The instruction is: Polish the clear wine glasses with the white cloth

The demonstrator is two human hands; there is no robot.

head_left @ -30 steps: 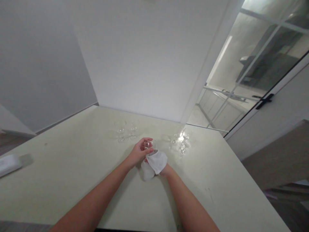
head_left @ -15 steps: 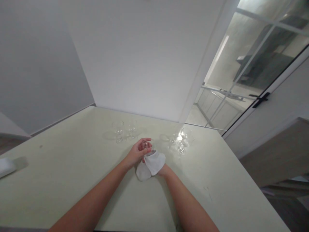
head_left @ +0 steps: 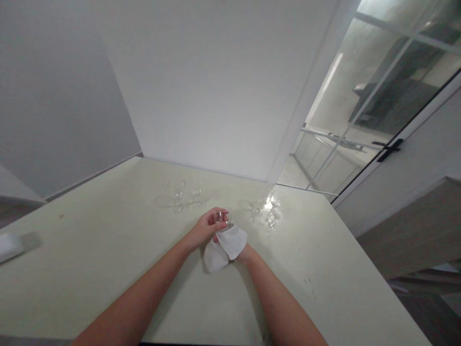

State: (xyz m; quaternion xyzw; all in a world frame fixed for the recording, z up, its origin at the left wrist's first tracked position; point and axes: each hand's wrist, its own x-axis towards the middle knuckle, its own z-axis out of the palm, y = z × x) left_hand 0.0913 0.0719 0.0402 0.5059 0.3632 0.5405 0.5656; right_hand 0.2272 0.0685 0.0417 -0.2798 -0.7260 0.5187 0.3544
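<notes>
My left hand (head_left: pixel 213 222) has its fingers curled around a small clear glass (head_left: pixel 229 221) above the middle of the table. Against the near side of that glass lies a white cloth (head_left: pixel 232 240), its loose part hanging down toward the tabletop. My right hand (head_left: pixel 244 253) grips the cloth from beneath; the fabric hides most of its fingers. Beyond my left hand stand two clear stemmed glasses, a nearer one (head_left: pixel 177 194) and another (head_left: pixel 198 191) to its right. To the right of my hands is a cluster of clear glasses (head_left: pixel 271 222), with glare blurring their outlines.
A pale table (head_left: pixel 108 230) spreads under everything. At its far left edge lies a white object (head_left: pixel 10 247), partly cut off. A white wall (head_left: pixel 216 96) closes the back, and a glass-paned door with a black handle (head_left: pixel 391 150) is at the right.
The glass in my left hand has tilted or turned slightly, so more of it shows above the cloth. The cloth's hanging part has shifted a little lower.
</notes>
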